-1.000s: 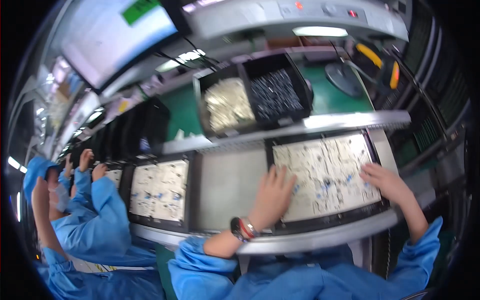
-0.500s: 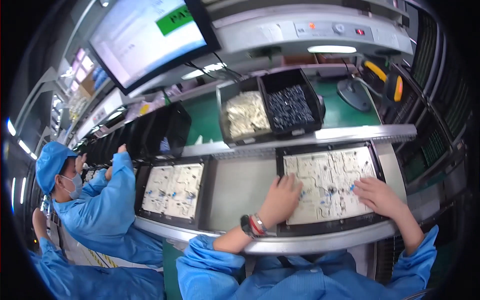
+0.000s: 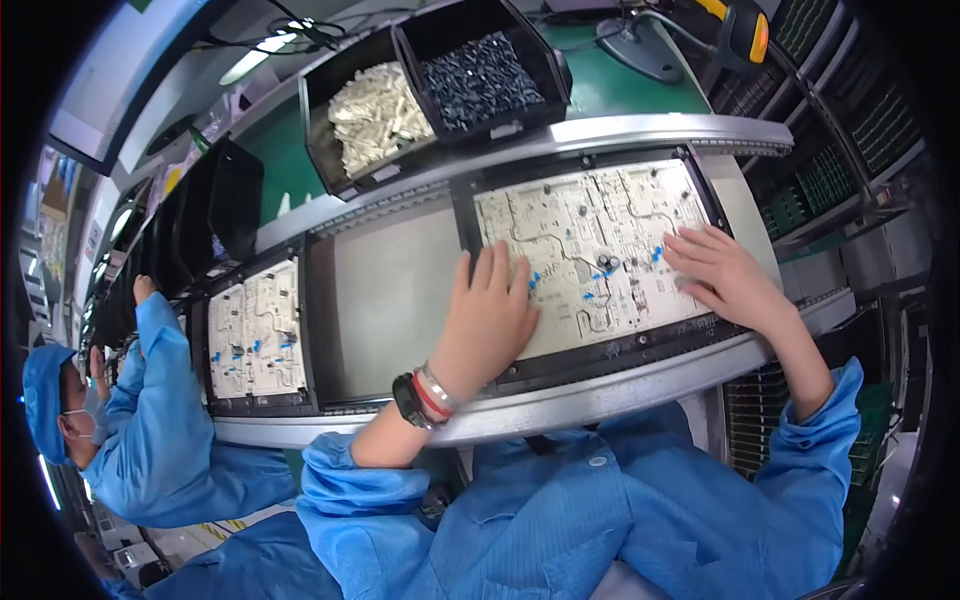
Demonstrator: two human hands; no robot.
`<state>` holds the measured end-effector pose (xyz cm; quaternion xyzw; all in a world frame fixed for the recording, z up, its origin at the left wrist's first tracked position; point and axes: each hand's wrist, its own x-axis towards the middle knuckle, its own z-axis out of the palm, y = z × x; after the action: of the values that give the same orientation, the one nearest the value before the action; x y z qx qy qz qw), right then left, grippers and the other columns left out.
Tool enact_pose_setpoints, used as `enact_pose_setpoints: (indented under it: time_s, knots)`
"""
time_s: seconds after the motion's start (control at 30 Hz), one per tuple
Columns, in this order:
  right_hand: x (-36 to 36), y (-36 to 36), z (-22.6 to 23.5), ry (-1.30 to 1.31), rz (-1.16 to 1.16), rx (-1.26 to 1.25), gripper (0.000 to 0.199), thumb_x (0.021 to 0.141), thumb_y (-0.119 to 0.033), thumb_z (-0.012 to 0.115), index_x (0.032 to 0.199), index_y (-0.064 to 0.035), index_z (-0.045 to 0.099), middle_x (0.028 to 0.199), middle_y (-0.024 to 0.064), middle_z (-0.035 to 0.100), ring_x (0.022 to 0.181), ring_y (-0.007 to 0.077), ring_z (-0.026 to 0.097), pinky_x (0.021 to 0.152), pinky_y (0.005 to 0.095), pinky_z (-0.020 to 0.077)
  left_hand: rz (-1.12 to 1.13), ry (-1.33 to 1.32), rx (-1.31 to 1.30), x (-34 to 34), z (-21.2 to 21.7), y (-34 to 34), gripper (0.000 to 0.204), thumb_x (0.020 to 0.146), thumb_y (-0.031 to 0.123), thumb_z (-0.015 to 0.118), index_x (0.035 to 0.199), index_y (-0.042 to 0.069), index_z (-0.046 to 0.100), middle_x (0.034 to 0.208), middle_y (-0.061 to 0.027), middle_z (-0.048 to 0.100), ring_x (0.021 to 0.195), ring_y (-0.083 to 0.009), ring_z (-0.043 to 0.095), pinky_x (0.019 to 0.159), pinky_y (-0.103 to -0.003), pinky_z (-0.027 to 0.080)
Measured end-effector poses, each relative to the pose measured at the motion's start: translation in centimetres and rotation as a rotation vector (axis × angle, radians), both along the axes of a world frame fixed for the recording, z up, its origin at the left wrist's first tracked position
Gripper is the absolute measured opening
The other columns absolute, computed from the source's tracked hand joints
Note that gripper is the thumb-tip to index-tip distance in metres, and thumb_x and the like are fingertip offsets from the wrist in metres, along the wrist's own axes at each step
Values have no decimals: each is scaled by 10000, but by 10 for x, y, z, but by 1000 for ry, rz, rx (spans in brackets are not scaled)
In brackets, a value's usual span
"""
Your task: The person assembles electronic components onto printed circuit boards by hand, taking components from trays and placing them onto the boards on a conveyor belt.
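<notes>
A white circuit board (image 3: 620,215) with small blue and black parts lies in a black frame (image 3: 625,349) right in front of me. My left hand (image 3: 488,318) rests over the board's left edge, fingers stretched out and slightly apart. Over the board's right edge is my right hand (image 3: 728,277), its fingers spread near a blue part. Neither hand holds anything. Whether the fingertips press on the board, I cannot tell.
Beyond the metal rail (image 3: 660,130) stands a black two-part bin (image 3: 385,172) with white pieces and dark pieces. A yellow and grey scanner (image 3: 745,38) is at the far right. Leftward, another framed board (image 3: 255,325) lies near a co-worker in blue (image 3: 165,430).
My view has tilted down and turned, so the bench appears higher and shifted left. Both hands stay over the board's two sides, still open.
</notes>
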<state>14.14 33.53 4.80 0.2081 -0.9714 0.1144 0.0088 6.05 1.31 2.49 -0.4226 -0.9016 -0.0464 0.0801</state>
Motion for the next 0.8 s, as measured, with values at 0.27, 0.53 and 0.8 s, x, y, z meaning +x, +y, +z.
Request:
enact_pose_setpoints:
  time_s: [0.27,0.53,0.8]
  knots:
    - [-3,-42,5,-80,286,-286,284,728,-187,711,993,-98,659,1152,56,600,1060,276,556,916,397,438,-173,-108,197,-1,21,-15,226,794,96,627,1016,55,642,1366,-141,441,1278,-352,376,1035,-494,326]
    - [-17,-30,-15,133,457,-248,219,656,-170,739,857,-97,690,1035,34,636,817,227,628,617,331,519,-301,-508,136,5,37,-44,423,701,167,732,1101,68,642,1273,-78,559,1199,-324,475,986,-423,402]
    - [-16,8,5,133,240,-294,362,693,-193,742,1035,-93,673,1068,59,654,934,269,634,776,351,511,-435,-281,84,-16,27,-43,396,662,298,715,1014,123,667,1116,4,647,1031,-221,597,825,-356,481]
